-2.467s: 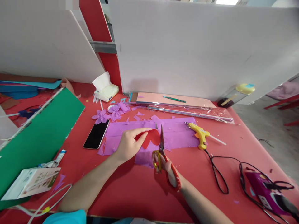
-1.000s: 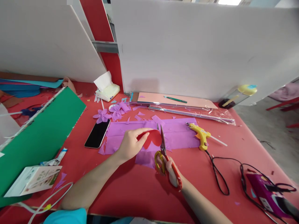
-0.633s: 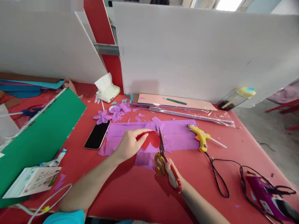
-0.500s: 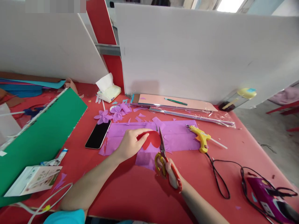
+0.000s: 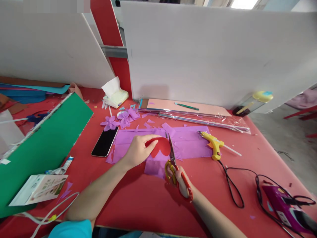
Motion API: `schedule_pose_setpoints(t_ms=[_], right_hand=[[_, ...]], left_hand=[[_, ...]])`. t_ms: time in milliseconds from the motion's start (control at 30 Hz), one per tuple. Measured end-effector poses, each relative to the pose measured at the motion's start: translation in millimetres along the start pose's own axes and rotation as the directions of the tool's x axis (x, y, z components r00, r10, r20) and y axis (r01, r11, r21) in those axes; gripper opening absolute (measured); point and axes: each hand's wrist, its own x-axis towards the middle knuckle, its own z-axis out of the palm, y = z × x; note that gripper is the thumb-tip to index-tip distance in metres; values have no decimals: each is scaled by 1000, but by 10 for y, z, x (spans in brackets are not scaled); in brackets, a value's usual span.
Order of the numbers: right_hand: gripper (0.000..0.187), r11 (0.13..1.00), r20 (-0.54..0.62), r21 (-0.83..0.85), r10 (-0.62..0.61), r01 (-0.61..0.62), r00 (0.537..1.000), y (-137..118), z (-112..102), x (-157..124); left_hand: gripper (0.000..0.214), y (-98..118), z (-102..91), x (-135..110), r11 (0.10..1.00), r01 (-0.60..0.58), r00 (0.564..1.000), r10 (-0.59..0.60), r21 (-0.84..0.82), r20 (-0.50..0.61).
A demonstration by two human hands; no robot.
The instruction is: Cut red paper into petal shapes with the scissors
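My left hand (image 5: 138, 150) pinches a rounded piece of red paper (image 5: 160, 146) and holds it just above a purple paper sheet (image 5: 190, 142) on the red table (image 5: 138, 201). My right hand (image 5: 179, 180) grips scissors (image 5: 173, 162) with red and yellow handles. Their blades point away from me and lie along the right edge of the red paper, nearly closed.
A black phone (image 5: 104, 141) and purple paper flowers (image 5: 119, 119) lie left of the sheet. A yellow glue gun (image 5: 213, 143) with a black cord (image 5: 232, 188) lies to the right. A green board (image 5: 42, 148), a tissue pack (image 5: 114, 96), wrapped pink sheets (image 5: 188, 107) and a bottle (image 5: 252, 102) ring the work area.
Both hands have stayed in place on the red paper. The scissor blades opened a little and came together again along its right edge. The camera shifted slightly.
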Motion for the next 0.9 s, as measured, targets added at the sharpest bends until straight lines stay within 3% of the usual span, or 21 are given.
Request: schedule_pose_setpoints(t_ms=[333,533,900], right_hand=[[45,998,-35,-37,42,-43,999,-62,9,-23],[51,997,2,-82,-9,9,1000,-81,6,-33],[57,998,9,-41,56,-56,998,-115,-48,-40]], left_hand=[[25,-4,-1,8,1000,18,1000,-18,-8,2],[25,-26,-12,10,1000,21,1000,-21,-8,10],[25,-35,-73,69,998,67,996,-67,-2,56]])
